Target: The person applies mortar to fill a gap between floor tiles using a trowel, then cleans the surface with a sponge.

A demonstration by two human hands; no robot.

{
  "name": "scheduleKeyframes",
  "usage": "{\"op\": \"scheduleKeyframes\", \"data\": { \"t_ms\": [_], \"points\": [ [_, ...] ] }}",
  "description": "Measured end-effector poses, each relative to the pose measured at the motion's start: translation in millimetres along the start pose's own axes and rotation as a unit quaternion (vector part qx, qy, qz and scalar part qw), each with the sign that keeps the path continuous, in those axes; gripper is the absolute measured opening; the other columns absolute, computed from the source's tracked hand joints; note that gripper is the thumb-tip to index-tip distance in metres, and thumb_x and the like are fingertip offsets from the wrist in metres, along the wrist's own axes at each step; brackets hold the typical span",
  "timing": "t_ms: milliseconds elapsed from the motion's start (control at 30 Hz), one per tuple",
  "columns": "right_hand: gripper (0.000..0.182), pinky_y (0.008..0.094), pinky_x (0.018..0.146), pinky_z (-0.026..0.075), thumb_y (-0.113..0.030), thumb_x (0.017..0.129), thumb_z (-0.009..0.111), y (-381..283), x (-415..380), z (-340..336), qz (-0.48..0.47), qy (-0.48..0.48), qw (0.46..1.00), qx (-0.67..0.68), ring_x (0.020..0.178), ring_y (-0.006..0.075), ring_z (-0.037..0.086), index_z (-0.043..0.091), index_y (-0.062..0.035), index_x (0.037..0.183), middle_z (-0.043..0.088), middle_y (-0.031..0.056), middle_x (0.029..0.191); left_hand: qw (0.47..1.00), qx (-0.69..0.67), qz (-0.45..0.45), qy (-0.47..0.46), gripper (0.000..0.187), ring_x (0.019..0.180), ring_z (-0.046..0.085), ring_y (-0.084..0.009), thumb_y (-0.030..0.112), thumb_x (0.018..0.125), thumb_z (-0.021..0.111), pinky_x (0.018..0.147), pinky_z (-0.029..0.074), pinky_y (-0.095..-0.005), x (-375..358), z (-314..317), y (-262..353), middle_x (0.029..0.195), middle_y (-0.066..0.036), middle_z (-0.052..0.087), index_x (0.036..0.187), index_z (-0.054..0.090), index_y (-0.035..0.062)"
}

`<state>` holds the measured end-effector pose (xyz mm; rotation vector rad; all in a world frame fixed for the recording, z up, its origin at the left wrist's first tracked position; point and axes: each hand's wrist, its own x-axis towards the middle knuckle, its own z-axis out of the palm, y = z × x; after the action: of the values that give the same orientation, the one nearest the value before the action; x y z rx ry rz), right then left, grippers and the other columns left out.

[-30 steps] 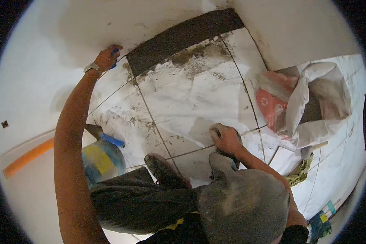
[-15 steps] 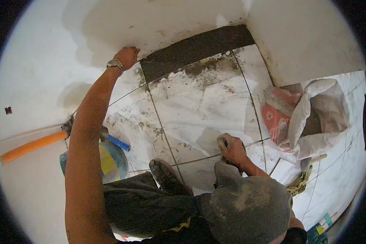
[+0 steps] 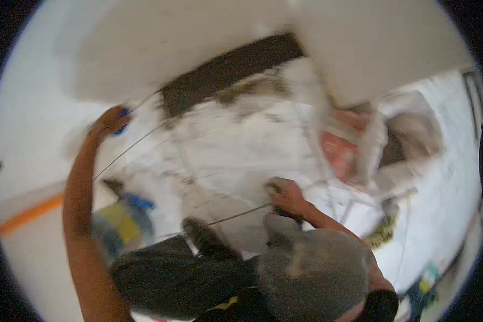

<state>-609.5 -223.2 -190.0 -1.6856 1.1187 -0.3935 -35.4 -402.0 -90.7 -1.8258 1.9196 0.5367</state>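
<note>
My left hand (image 3: 108, 121) is blurred beside the wall at the left, its fingers closed round a small blue object (image 3: 124, 121) that shows past the fingertips. The blur hides what kind of object it is. Low over the white floor tiles (image 3: 236, 145), my right hand (image 3: 291, 199) is curled closed near a tile joint. Something small and pale seems to be in its fingers, too smeared to name. A dark untiled strip (image 3: 231, 72) runs along the foot of the wall, with grey smears on the tile beside it.
An open red and white bag (image 3: 342, 153) with grey powder inside stands at the right. Near my left forearm are a teal and yellow round container (image 3: 124, 228), a blue handle (image 3: 138, 202) and an orange bar (image 3: 31, 216). My knee and shoe (image 3: 206, 236) are below.
My left hand has come away from the wall edge by the dark strip, moving left and down, and a blue object now shows in it. The whole view has shifted and blurred.
</note>
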Motion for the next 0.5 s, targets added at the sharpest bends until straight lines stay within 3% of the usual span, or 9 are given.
{"op": "scheduleKeyframes", "data": {
  "t_ms": [33,100,133,167,233,300,367,433,500],
  "points": [
    [0.022,0.04,0.072,0.048,-0.017,0.083,0.06,-5,-1,-11,-0.028,0.028,0.999,0.033,0.08,0.0348,0.061,0.062,-0.0024,0.1,0.064,0.0184,0.09,0.995,0.025,-0.082,-0.048,0.032,0.071,0.058,-0.0268,0.034,0.088,0.056,0.068,0.047,-0.0424,-7,5,-12,0.078,-0.015,0.061,0.098,0.056,0.0027],
    [0.021,0.0391,0.071,0.047,-0.016,0.081,0.062,-41,-13,-77,-0.038,0.187,0.978,-0.078,0.077,0.0301,0.059,0.061,-0.0003,0.095,0.061,0.0158,0.085,0.991,-0.065,-0.104,0.05,0.042,0.103,0.051,-0.0257,0.035,0.091,0.053,0.091,0.039,-0.0372,-43,21,-53,0.111,-0.015,0.054,0.119,0.052,0.0039],
    [0.021,0.0382,0.071,0.047,-0.015,0.082,0.061,-43,-23,-114,-0.021,0.317,0.937,-0.144,0.076,0.0282,0.059,0.06,-0.0005,0.097,0.061,0.0146,0.083,0.983,-0.11,-0.108,0.1,0.049,0.118,0.047,-0.0252,0.036,0.092,0.052,0.102,0.034,-0.0346,-62,29,-74,0.127,-0.015,0.051,0.13,0.049,0.0046],
    [0.022,0.0373,0.071,0.047,-0.014,0.082,0.061,-45,-33,-152,0.013,0.439,0.877,-0.196,0.075,0.0263,0.059,0.059,-0.0006,0.099,0.06,0.0135,0.081,0.957,-0.22,-0.151,0.118,0.051,0.117,0.048,-0.0259,0.038,0.091,0.054,0.101,0.035,-0.0353,-71,48,-105,0.126,-0.015,0.053,0.127,0.051,0.0037],
    [0.025,0.041,0.073,0.049,-0.02,0.085,0.059,-17,-48,-230,0.035,0.565,0.819,-0.091,0.073,0.0297,0.061,0.061,0.0022,0.096,0.064,0.0174,0.082,0.911,-0.336,-0.184,0.15,0.052,0.116,0.049,-0.0266,0.041,0.089,0.056,0.1,0.035,-0.0361,-91,76,-151,0.124,-0.015,0.054,0.125,0.053,0.0029],
    [0.024,0.0438,0.078,0.047,-0.015,0.083,0.056,42,-60,-289,0.194,0.482,0.837,-0.174,0.087,0.0422,0.061,0.061,0.0023,0.099,0.063,0.026,0.09,0.905,-0.379,-0.193,0.017,0.066,0.14,0.024,-0.0223,0.025,0.082,0.048,0.115,0.016,-0.0352,-112,93,-189,0.148,-0.011,0.031,0.141,0.032,0.0012],
    [0.027,0.0462,0.079,0.047,-0.018,0.082,0.056,100,-55,-314,0.256,0.326,0.833,-0.367,0.091,0.0438,0.06,0.061,0.0031,0.099,0.063,0.0276,0.093,0.905,-0.374,-0.202,0.027,0.062,0.134,0.029,-0.0229,0.028,0.083,0.049,0.112,0.02,-0.0355,-118,112,-205,0.143,-0.011,0.036,0.138,0.036,0.0015],
    [0.029,0.0488,0.079,0.047,-0.02,0.081,0.057,49,-42,-290,0.246,0.262,0.862,-0.356,0.092,0.0442,0.06,0.061,0.004,0.098,0.062,0.0285,0.094,0.903,-0.366,-0.215,0.067,0.059,0.129,0.034,-0.0236,0.031,0.084,0.051,0.109,0.023,-0.0359,-125,121,-212,0.138,-0.012,0.041,0.134,0.04,0.0017],
    [0.03,0.0499,0.08,0.046,-0.02,0.08,0.059,69,-36,-269,0.211,0.208,0.923,-0.245,0.092,0.0442,0.059,0.061,0.003,0.099,0.062,0.028,0.095,0.905,-0.356,-0.215,0.09,0.057,0.124,0.039,-0.0242,0.034,0.085,0.053,0.106,0.027,-0.0362,-127,124,-218,0.133,-0.012,0.045,0.131,0.044,0.0019]
  ]
}}
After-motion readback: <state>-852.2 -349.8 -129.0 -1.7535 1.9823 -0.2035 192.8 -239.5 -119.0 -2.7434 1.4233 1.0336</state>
